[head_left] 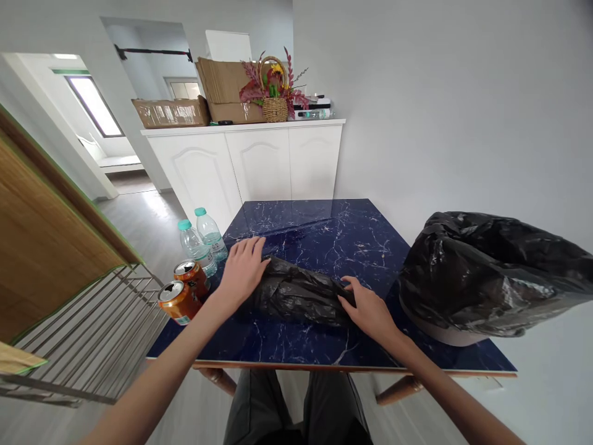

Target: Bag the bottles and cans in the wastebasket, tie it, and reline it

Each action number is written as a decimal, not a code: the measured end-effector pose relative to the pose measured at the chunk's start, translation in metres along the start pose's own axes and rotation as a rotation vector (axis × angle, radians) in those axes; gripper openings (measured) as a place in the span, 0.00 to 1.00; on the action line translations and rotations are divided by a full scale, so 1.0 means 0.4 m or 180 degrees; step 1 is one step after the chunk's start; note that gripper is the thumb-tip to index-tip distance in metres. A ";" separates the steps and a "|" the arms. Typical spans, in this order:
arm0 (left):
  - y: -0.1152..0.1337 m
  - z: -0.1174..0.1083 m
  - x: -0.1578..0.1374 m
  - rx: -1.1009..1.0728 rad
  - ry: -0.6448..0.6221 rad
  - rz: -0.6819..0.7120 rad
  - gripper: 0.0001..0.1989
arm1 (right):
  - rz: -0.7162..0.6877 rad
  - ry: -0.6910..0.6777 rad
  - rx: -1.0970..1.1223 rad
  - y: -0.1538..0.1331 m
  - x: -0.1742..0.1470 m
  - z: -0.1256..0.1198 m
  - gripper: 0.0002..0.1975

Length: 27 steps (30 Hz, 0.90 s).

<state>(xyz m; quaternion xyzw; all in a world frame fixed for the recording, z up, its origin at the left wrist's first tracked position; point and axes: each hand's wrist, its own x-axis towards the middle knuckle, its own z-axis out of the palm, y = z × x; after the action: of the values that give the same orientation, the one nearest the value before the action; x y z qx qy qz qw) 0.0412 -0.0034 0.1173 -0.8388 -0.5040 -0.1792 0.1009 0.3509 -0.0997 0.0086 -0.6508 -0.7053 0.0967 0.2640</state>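
Observation:
A crumpled black plastic bag (301, 292) lies lengthwise on the blue marbled table (324, 232), between my two hands. At its left end rests my left hand (243, 269), with fingers stretched forward and the thumb against the plastic. My right hand (368, 308) is at the other end, and a bit of the bag sits between its thumb and forefinger. Close to my left wrist stand two opened orange cans (180, 303). Behind them are two clear bottles (197, 247) with teal caps.
At the table's right stands a bin (456, 330) lined with a large black bag (482, 272). A metal rack (106, 334) is beside the table's left edge. Beyond the far edge, a white cabinet (259, 157) holds cardboard boxes (227, 86) and a flower basket (275, 109).

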 end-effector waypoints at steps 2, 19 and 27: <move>0.041 0.030 -0.027 -0.0060 0.0203 0.0664 0.22 | -0.0278 0.0348 -0.0089 -0.038 -0.018 -0.005 0.25; -0.136 0.294 -0.165 -0.0424 -0.0838 0.0306 0.32 | -0.0826 -0.0633 -0.0393 0.050 0.067 0.137 0.33; -0.168 0.233 -0.223 -0.0582 -0.0703 0.0429 0.29 | -0.1050 -0.0770 -0.0323 0.074 0.090 0.124 0.32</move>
<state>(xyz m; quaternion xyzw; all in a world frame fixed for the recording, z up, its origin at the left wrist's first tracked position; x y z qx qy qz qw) -0.0377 -0.0114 -0.0048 -0.8911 -0.4362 -0.1238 -0.0201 0.3512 -0.0507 -0.0385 -0.5226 -0.8328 0.0940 0.1566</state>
